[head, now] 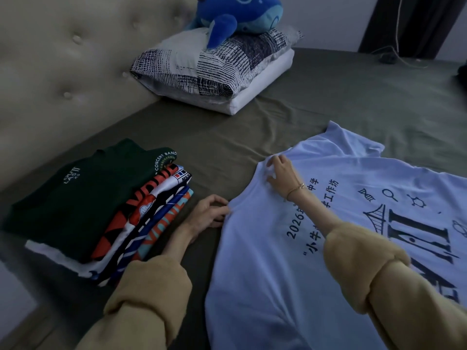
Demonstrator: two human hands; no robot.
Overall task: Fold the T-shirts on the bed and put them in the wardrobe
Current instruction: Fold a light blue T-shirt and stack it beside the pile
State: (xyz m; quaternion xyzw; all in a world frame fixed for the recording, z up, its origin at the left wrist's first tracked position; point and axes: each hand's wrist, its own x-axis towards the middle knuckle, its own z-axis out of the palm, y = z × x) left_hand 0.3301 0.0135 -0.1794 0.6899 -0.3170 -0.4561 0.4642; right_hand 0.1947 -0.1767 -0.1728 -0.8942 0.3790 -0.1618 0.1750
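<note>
Hands: my left hand [211, 210] pinches the near edge of the white T-shirt [316, 248], fingers closed on the cloth; my right hand [279, 174] grips the same edge farther up, fingers curled into bunched fabric.
Sleeves: I see both my arms in thick, soft mustard-yellow sleeves [151, 286], and a thin gold bracelet [295, 189] on the right wrist.
White T-shirt: spread flat on the bed to my right, thin and smooth, with dark printed characters, "2026" and a bridge drawing.
Folded pile: a stack of folded T-shirts [101, 210] lies just left of my left hand, dark green one on top, then orange, white, black and blue prints fanned below.
Bed: olive-green sheet [227, 137], matte, lightly wrinkled.
Headboard: beige padded headboard [63, 72] on the left, tufted with buttons.
Pillows: a white pillow under a patterned navy-and-white pillow [202, 69], stacked by the headboard.
Toy: a blue plush toy [235, 18] sits on the pillows.
Room: pale wall behind; dark curtain [417, 24] and a white cord [398, 34] at far right.
</note>
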